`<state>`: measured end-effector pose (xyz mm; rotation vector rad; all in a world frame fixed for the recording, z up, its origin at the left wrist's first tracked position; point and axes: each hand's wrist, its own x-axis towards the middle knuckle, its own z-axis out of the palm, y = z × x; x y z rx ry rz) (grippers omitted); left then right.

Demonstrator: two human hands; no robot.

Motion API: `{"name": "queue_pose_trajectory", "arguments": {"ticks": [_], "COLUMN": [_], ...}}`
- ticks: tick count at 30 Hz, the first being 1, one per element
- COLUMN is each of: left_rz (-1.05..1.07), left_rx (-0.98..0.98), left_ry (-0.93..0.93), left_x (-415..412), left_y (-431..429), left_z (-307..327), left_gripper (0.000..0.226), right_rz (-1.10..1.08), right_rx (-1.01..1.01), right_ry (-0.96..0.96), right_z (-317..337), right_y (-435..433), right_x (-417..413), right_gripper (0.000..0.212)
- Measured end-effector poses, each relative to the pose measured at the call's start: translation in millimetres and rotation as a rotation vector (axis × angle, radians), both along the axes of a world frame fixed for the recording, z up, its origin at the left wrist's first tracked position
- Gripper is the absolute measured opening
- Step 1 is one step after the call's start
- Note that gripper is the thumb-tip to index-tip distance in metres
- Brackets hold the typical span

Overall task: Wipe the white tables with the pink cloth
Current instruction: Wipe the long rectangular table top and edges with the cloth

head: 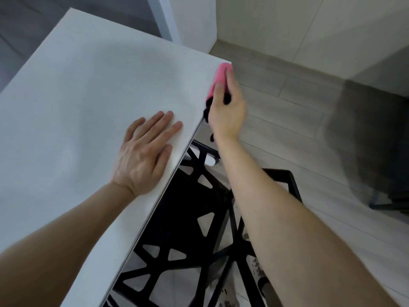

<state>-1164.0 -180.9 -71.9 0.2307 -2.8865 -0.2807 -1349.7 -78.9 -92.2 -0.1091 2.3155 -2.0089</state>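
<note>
The right hand (225, 111) curls round the pink cloth (218, 80), holding it against the white counter's (88, 85) side edge near the far corner. The left hand (143, 151) lies spread flat on top. The cloth looks soft and light, so a bunched grip should suit it.

**One of each thing, two hands**

There is one white table (88, 85) and one pink cloth (218, 79). Two bare hands show, one left hand (143, 156) and one right hand (225, 111), each on one bare forearm. There is one black frame with triangular cut-outs (188, 218). One dark grey piece of furniture (376, 140) is too blurred to identify.
</note>
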Motion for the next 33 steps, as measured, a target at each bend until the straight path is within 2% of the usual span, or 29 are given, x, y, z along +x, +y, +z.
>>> {"name": "queue_pose_trajectory", "arguments": {"ticks": [2, 5, 7, 9, 11, 15, 17, 19, 22, 24, 26, 31, 33], "left_rz": [0.004, 0.031, 0.090, 0.137, 0.144, 0.027, 0.034, 0.081, 0.079, 0.071, 0.065, 0.061, 0.055], "left_rx": [0.007, -0.026, -0.053, -0.006, 0.047, 0.016, 0.027, 0.083, 0.082, 0.095, 0.088, 0.076, 0.073], "left_ry": [0.020, 0.126, 0.183, 0.184, 0.162, 0.089, 0.059, 0.078, 0.093, 0.086, 0.106, 0.139, 0.139], "left_x": [0, 4, 11, 19, 39, 104, 122, 126, 122, 123, 122, 122, 122], "left_y": [-1, -5, -2, 5, 11, 17, 22, 27, 29, 27, 26, 27, 25], "left_z": [-2, -4, -4, -2, 3, 7, 0, -5, -4, -3, -3, -6, -7], "left_gripper": [0.050, 0.039, 0.033, 0.033, 0.034, 0.033, 0.040, 0.045, 0.045, 0.045, 0.044, 0.041, 0.041], "right_rz": [-0.024, -0.044, 0.039, 0.146, 0.167, 0.035, 0.013, -0.004, 0.103, 0.192, 0.179, -0.030, -0.070], "right_rx": [-0.044, -0.105, -0.103, -0.090, -0.044, 0.053, 0.089, 0.038, 0.005, 0.007, 0.011, 0.083, 0.041], "right_ry": [0.014, -0.015, -0.024, 0.017, 0.045, 0.040, -0.005, -0.020, -0.026, 0.034, 0.067, -0.050, -0.053], "right_z": [1, 3, 6, 8, 7, 7, 10, 10, 14, 17, 13, 1, 4], "right_y": [0, 9, 28, 46, 43, 9, 6, 11, 34, 56, 53, 8, 5], "right_x": [10, 104, 185, 222, 194, 69, 53, 96, 224, 281, 266, 109, 114], "right_gripper": [0.044, 0.044, 0.045, 0.046, 0.045, 0.045, 0.046, 0.045, 0.047, 0.047, 0.046, 0.045, 0.046]}}
